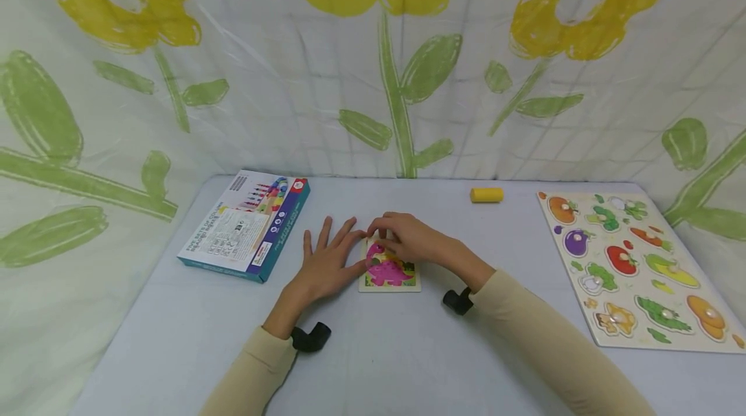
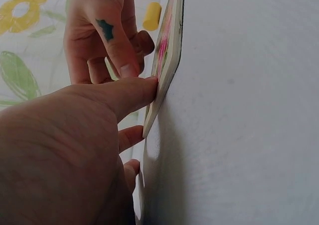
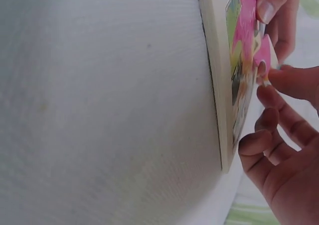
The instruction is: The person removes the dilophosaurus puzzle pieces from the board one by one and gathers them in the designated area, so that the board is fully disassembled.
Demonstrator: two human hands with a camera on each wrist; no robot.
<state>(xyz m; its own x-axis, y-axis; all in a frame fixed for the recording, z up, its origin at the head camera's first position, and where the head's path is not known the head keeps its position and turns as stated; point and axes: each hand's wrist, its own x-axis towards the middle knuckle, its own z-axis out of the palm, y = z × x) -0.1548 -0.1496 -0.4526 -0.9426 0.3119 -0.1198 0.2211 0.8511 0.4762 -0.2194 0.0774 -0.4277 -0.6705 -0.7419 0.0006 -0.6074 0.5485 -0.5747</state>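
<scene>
A small wooden jigsaw puzzle board point(image 1: 389, 288) with a pink dinosaur picture lies flat on the table in front of me. My left hand point(image 1: 327, 268) rests at its left side with the fingers spread. The left thumb touches the picture's edge, and the index fingertip is at the upper left corner. From the right, my right hand point(image 1: 410, 238) reaches over the board's top. Its thumb and index finger pinch a pink puzzle piece point(image 3: 265, 55), tilted up from the board in the right wrist view. The right fingers hide the picture's upper part in the head view.
A flat boxed toy set point(image 1: 245, 225) lies at the left. Toward the back stands or lies a yellow cylinder point(image 1: 486, 195); I cannot tell which. On the right is a large vegetable peg board point(image 1: 641, 273). A flower-printed curtain point(image 1: 262, 111) hangs behind the table.
</scene>
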